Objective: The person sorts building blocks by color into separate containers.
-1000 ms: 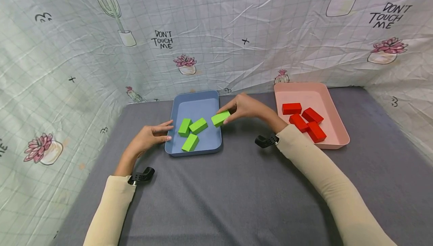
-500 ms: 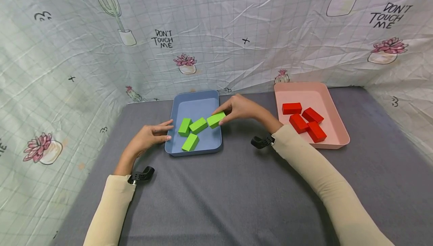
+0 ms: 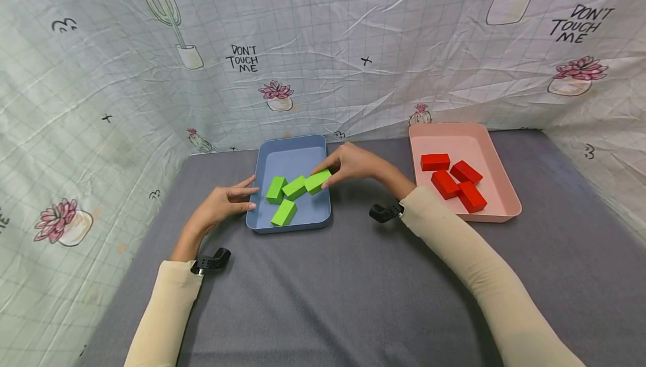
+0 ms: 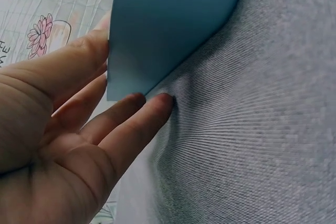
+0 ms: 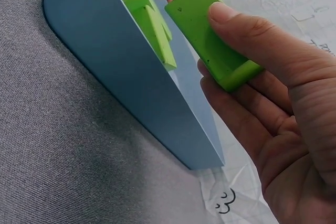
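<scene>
Between thumb and fingers my right hand [image 3: 355,160] pinches a green block [image 3: 316,183] over the right side of the blue tray [image 3: 295,156]. The right wrist view shows this held green block [image 5: 199,30] tilted above the tray's wall [image 5: 126,77], the thumb on its face. Three more green blocks lie in the tray, one of them a middle green block [image 3: 295,188] close beside the held one. At the tray's left side, my left hand [image 3: 218,205] touches the wall with fairly straight fingers. In the left wrist view, some fingertips are hidden behind the tray wall [image 4: 168,30].
A pink tray [image 3: 497,182] stands at the right with several red blocks, including a front red block [image 3: 472,197]. Grey cloth [image 3: 323,294] covers the table. A printed curtain [image 3: 323,92] hangs close behind both trays.
My right hand has moved left and slightly down with the green block, from the tray's right rim to beside the middle block. The left hand has stayed nearly still.
</scene>
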`<control>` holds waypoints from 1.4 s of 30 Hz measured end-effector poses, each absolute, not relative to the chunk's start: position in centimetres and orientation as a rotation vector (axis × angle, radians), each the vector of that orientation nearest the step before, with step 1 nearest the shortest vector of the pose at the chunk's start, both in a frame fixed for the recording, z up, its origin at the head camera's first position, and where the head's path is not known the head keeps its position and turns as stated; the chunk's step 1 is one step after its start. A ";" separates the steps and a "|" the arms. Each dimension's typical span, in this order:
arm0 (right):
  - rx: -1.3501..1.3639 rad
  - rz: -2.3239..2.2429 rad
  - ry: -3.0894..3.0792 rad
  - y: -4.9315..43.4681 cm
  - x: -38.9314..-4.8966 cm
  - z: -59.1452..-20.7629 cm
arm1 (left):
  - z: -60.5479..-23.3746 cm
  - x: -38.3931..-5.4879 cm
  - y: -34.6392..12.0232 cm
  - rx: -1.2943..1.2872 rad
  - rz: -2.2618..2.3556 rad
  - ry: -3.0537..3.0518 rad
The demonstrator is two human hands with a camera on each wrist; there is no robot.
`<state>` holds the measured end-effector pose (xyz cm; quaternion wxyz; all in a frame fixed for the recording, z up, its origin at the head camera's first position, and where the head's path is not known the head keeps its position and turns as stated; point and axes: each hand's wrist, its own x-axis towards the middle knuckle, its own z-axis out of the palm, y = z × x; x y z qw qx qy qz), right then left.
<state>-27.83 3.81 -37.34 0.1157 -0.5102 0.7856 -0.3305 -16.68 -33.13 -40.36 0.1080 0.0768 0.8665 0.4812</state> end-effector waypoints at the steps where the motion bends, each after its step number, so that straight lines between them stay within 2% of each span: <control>1: -1.498 -0.958 2.304 3.8 -27.9 -37.4 | -40.4 -16.7 -33.2 0.239 1.415 2.546; 21: -1.550 -0.807 2.277 2.9 -28.2 -37.1 | -40.3 -17.5 -33.3 0.329 1.443 2.430; 42: -1.609 -0.724 2.163 2.0 -29.0 -37.5 | -40.3 -17.7 -33.4 0.263 1.444 2.418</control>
